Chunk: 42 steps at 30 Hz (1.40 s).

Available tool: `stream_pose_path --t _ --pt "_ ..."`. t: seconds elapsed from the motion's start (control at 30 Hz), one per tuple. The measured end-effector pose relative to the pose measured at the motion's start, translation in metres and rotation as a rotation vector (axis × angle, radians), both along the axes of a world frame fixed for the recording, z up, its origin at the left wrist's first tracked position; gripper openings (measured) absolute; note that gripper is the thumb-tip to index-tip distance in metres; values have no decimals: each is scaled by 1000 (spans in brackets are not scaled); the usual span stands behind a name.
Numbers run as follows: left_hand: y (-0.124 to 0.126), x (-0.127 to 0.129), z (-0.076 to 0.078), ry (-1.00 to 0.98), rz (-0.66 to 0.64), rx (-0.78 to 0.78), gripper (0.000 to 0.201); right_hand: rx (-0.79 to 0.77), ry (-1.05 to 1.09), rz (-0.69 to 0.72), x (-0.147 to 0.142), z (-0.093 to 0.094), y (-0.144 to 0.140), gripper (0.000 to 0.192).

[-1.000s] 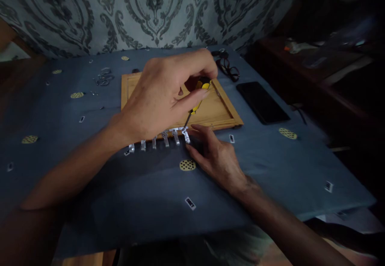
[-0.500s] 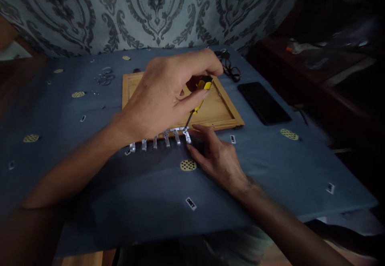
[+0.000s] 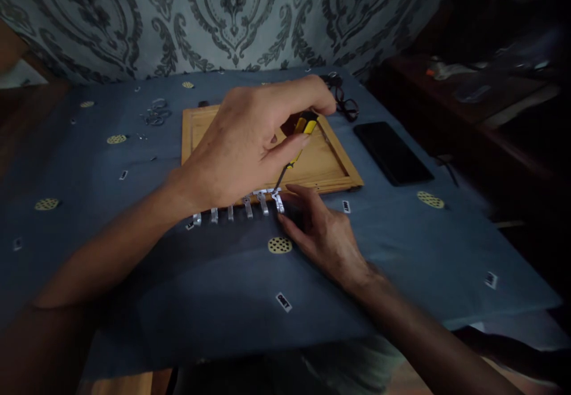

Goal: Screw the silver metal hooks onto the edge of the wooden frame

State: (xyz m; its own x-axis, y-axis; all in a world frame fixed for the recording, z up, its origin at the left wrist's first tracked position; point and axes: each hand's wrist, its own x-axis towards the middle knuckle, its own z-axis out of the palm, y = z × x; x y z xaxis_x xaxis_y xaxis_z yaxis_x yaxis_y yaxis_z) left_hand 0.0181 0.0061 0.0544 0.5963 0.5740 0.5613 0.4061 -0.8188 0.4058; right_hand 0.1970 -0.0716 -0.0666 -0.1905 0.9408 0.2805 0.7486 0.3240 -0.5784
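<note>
My left hand [image 3: 241, 139] is closed around the yellow and black handle of a screwdriver [image 3: 306, 122], held at a slant. The screwdriver's tip meets the right end of a silver metal hook rail [image 3: 263, 200]. Several hooks hang from this rail along the near edge of a wooden framed panel [image 3: 332, 172], which lies flat on the table. My right hand [image 3: 328, 234] is at the rail's right end, thumb and index finger curled around the last hook. My left hand and wrist cover part of the panel and the rail's left portion.
A black phone [image 3: 392, 152] lies right of the panel, with dark-framed glasses [image 3: 348, 106] behind it. Loose metal rings [image 3: 155, 112] and tiny screws [image 3: 141, 137] sit at the left. A blue patterned cloth [image 3: 214, 300] covers the table; a patterned curtain [image 3: 232, 20] hangs behind.
Almost nothing differs. My left hand has shifted very slightly around the screwdriver handle; its tip stays at the rail's right end, and my right hand stays in place.
</note>
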Motion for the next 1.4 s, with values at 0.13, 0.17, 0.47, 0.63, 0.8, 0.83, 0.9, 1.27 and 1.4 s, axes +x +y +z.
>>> stream_pose_path --t 0.13,0.17,0.47,0.63,0.8,0.83,0.9,1.27,1.4 --pt "0 0 -3 -10 -8 11 12 -5 -3 -4 -1 0 0 38" --pt "0 1 -5 -11 -1 18 11 -5 -6 -4 -1 0 0 38" --pt "0 3 -3 -26 11 40 16 22 -2 1 0 1 -1 39" --pt "1 1 -4 -31 0 26 15 6 -21 -9 0 1 -1 39" --pt "0 2 -8 -9 11 110 14 1 -3 -7 -1 2 0 38" --pt "0 2 -8 -17 22 116 15 -2 0 -6 -1 3 0 37" --pt "0 1 -6 -14 19 88 15 -4 3 -1 -1 3 0 37" --pt "5 -1 -2 35 3 47 10 8 -29 -12 0 2 0 36" --pt "4 0 -5 -16 8 91 10 3 -31 -11 0 3 0 37"
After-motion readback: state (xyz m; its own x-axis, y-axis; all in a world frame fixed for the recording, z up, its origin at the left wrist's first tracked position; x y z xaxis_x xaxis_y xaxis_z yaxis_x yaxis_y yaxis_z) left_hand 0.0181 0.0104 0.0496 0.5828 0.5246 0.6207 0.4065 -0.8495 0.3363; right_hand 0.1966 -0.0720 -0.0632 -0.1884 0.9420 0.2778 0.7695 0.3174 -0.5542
